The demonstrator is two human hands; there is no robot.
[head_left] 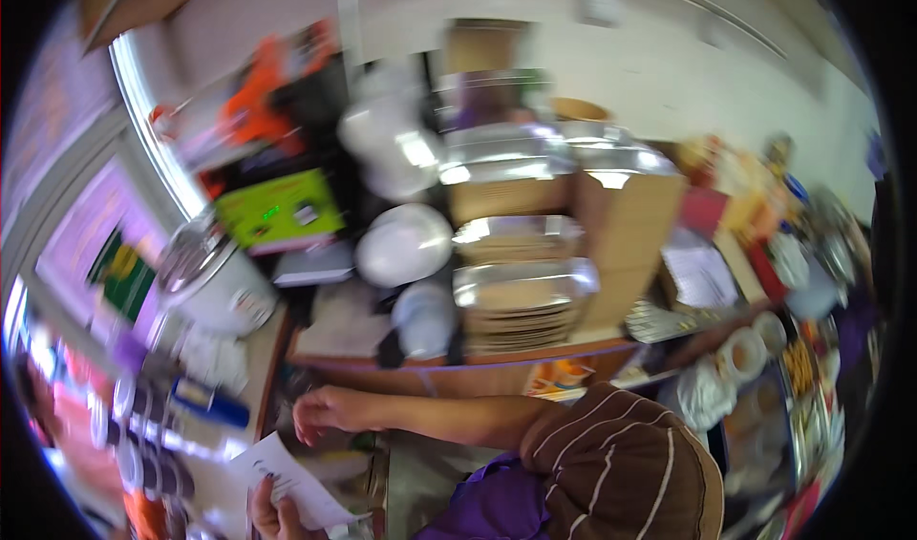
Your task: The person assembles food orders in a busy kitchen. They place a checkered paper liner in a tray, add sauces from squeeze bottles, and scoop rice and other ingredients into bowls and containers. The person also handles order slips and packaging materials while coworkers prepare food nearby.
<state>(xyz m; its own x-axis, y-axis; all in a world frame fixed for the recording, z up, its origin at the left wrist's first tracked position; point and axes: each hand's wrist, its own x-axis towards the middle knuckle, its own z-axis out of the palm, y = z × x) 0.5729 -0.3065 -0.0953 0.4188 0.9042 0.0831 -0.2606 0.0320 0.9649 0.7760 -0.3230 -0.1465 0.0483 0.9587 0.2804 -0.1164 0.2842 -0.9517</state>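
A white slip of paper [304, 490] with handwriting on it is pinched in my left hand [274, 516], low in the picture. Thumb and fingers press on its near left part. My right hand [330, 413] reaches across to the left on a bare forearm, beyond the slip and short of the counter's front edge [320, 359]. Its fingers hang loosely bent and a little apart, with nothing visible in them. The brown striped sleeve [630, 473] and purple apron [497, 502] fill the lower middle.
Stacks of silver-faced cardboard lids [521, 301] stand on the counter beside stacked pale round containers [406, 244]. A bright green device [280, 211] sits behind, near a large white cooker [224, 287]. Striped cylinders [153, 473] line the left side; food tubs [740, 354] stand right. Much is blurred.
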